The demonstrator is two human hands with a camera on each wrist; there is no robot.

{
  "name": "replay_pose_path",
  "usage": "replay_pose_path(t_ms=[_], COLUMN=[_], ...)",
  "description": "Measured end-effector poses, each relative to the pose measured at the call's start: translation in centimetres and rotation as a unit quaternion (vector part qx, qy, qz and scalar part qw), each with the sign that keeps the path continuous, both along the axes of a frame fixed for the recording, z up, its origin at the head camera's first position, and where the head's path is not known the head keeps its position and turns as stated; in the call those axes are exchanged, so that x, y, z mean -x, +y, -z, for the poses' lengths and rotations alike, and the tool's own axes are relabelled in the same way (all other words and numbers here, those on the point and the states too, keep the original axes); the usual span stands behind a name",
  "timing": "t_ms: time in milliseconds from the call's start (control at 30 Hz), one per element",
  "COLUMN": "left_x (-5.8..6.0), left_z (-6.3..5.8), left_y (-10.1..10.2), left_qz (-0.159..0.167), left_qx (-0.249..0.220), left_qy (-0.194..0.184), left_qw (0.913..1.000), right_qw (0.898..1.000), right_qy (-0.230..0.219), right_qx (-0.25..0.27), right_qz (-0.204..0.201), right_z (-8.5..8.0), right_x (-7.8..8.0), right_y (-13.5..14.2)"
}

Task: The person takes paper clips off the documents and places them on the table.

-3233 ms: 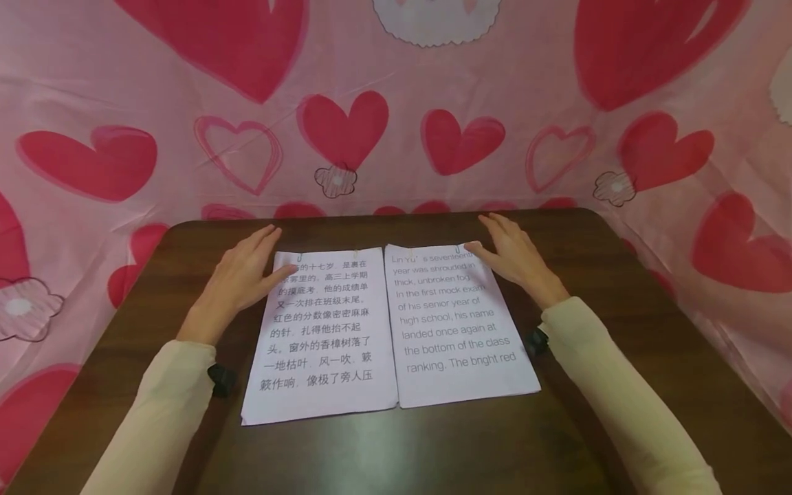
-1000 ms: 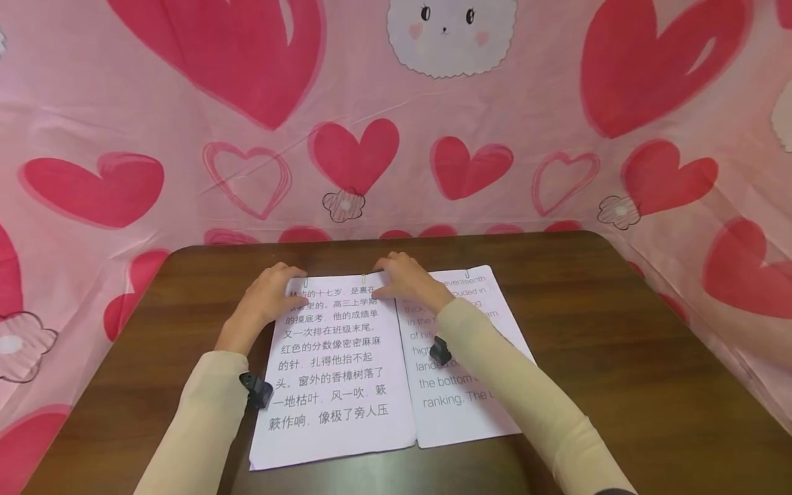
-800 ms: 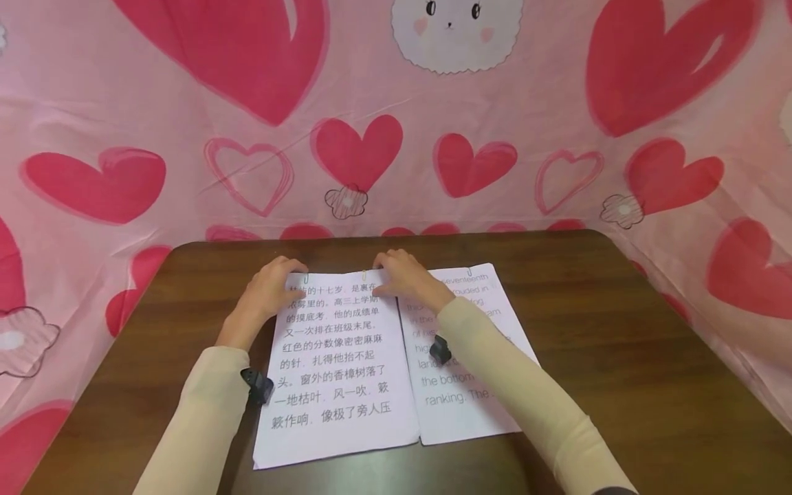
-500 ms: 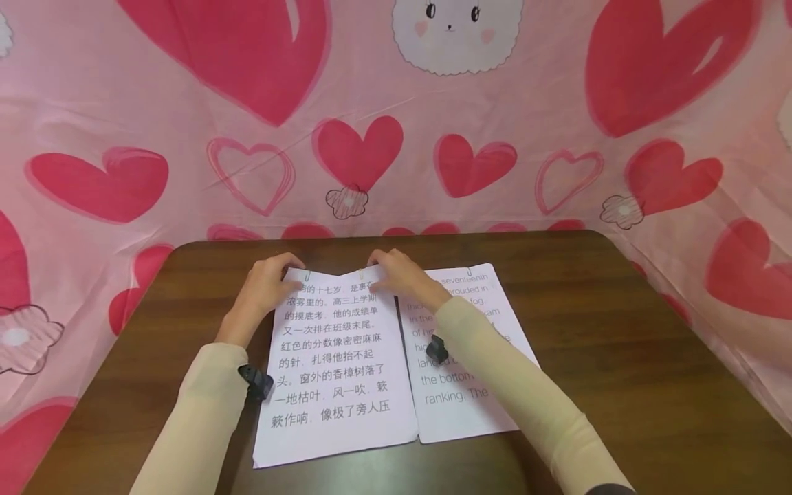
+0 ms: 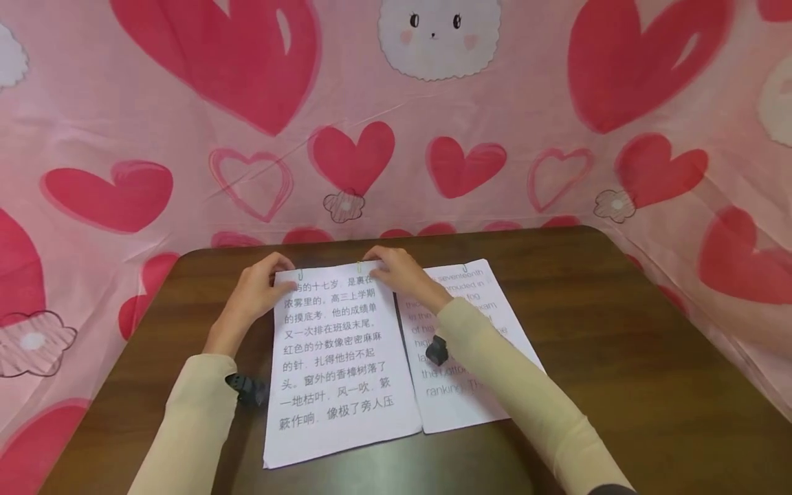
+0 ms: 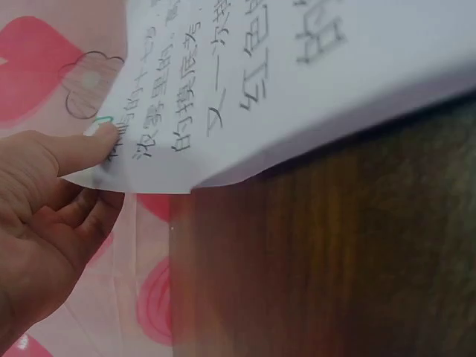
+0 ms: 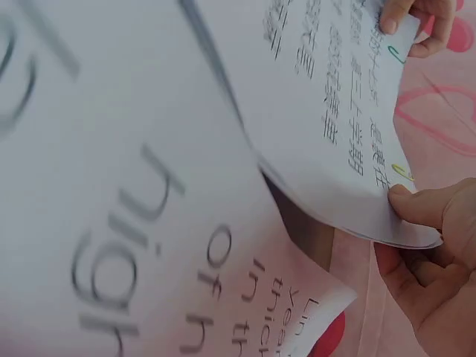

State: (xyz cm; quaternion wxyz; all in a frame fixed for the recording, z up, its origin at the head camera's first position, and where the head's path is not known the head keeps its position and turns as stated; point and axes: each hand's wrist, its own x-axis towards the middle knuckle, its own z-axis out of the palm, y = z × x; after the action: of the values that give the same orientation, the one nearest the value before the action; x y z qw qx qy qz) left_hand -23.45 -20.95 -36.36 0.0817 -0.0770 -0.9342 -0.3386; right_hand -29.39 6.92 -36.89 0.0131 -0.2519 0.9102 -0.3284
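A stack of white sheets printed with Chinese text (image 5: 334, 344) lies left of a stack printed with English text (image 5: 448, 412). My left hand (image 5: 250, 292) pinches the Chinese stack's far left corner, thumb on top and fingers underneath, as the left wrist view shows. At the far right corner, my right hand (image 5: 402, 275) grips the same stack, thumb above. That far edge is raised off the table. A green paper clip (image 7: 396, 53) and a yellow paper clip (image 7: 401, 171) sit along it between the hands. My right forearm covers part of the English sheets.
Both stacks are on a dark brown wooden table (image 5: 619, 344) with rounded far corners. A pink cloth with red hearts (image 5: 353, 155) hangs behind and around it. Another paper clip (image 5: 465, 269) is on the English stack's far edge.
Both hands were spread at the outer sides of the two stacks; the right has since crossed left to the Chinese stack. Its far edge has come up, and the stack has turned slightly.
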Motion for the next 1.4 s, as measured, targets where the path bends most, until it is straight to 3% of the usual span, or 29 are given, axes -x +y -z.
replay_pose_path(t_ms=[367,733,1000,1400], left_x=[-0.4,-0.1,0.1,0.4], left_z=[1.2,1.4,0.8,1.1], left_y=[0.1,0.5,0.6,0.2], left_qz=[-0.026,-0.031,-0.017,-0.008], left_qx=[-0.035,-0.064,-0.068,-0.096], left_qy=[0.032,0.025,0.029,0.057], left_qw=[0.9985,0.9972,0.9971,0.9937], right_qw=[0.999,0.998,0.994,0.979], right_qy=[-0.025,-0.018,-0.045,-0.055], right_qx=[0.043,0.05,0.085,0.169], right_qz=[0.017,0.023,0.059,0.096], right_z=[1.1,0.8,0.6,1.3], right_x=[-0.6,-0.2,-0.1,0.1], right_y=[-0.2,-0.8,-0.8,-1.4])
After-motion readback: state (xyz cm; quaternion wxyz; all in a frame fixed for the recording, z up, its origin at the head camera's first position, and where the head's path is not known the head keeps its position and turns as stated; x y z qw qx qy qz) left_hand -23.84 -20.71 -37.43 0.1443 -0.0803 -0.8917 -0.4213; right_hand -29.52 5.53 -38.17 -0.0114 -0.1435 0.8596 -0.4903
